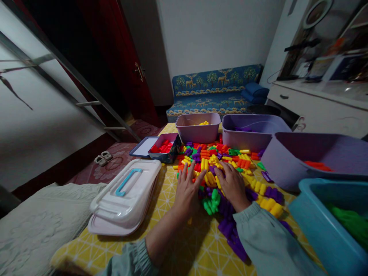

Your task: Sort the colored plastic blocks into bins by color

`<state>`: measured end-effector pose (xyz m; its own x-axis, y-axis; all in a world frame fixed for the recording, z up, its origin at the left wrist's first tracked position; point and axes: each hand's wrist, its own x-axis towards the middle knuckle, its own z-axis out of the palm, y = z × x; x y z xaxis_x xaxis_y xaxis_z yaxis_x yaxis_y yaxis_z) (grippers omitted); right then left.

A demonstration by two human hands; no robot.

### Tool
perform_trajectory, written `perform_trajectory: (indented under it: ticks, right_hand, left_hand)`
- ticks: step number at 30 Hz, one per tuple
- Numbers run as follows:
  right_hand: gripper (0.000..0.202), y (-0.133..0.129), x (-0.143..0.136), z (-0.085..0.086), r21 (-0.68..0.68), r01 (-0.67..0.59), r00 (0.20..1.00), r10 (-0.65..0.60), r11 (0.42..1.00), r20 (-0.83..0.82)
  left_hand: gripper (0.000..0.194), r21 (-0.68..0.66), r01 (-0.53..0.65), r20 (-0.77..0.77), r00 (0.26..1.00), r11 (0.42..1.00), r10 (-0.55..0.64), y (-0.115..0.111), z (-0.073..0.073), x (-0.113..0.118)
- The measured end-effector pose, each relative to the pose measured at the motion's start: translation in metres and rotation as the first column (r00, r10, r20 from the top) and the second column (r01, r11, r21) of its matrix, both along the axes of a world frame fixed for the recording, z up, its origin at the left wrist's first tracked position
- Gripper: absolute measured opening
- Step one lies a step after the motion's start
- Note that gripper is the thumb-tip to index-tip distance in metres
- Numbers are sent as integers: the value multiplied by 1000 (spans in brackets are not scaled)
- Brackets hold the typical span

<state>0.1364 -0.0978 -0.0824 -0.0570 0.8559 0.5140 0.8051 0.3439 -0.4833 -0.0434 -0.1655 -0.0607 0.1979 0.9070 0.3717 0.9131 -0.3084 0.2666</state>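
A loose pile of coloured plastic building blocks (211,179) in yellow, red, orange, purple and green covers the middle of the table. My left hand (186,189) is at the pile's left edge, fingers spread, with nothing visible in it. Over the yellow blocks right of centre is my right hand (232,186), its fingers apart and its thumb toward the left hand; its fingertips are close to or touching the blocks. A green block piece (212,202) lies between my wrists. Purple blocks (230,230) trail toward me beside my right sleeve.
Beyond the pile stand a pink-lilac bin (198,133) with yellow blocks and a purple bin (244,140). A lilac bin (283,165) and a teal bin (322,218) line the right. At left are stacked lids (126,195) and a box (169,157) of red pieces.
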Motion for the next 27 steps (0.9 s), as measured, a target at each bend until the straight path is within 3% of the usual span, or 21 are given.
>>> perform_trajectory:
  ticks: [5, 9, 13, 17, 24, 27]
  right_hand:
    - [47, -1, -1, 3, -46, 30, 1000, -29, 999, 11]
    - [49, -1, 0, 3, -49, 12, 1000, -13, 999, -22]
    - [51, 0, 3, 0, -41, -2, 997, -1, 999, -73]
    - [49, 2, 3, 1, -31, -48, 984, 42, 998, -171]
    - [50, -16, 22, 43, -64, -43, 978, 29, 997, -207]
    - [49, -42, 47, 48, -34, 13, 990, -17, 999, -142]
  left_hand:
    - [80, -62, -52, 116, 992, 997, 59, 51, 14, 5]
    - [80, 9, -141, 284, 949, 990, 133, 75, 6, 12]
    - [73, 62, -236, 424, 886, 970, 188, 79, -6, 11]
    - [65, 53, -187, 347, 924, 981, 157, 75, -11, 8]
    - [55, 42, -212, 268, 944, 976, 194, 71, -11, 10]
    - [54, 45, -224, 272, 941, 974, 204, 71, -12, 9]
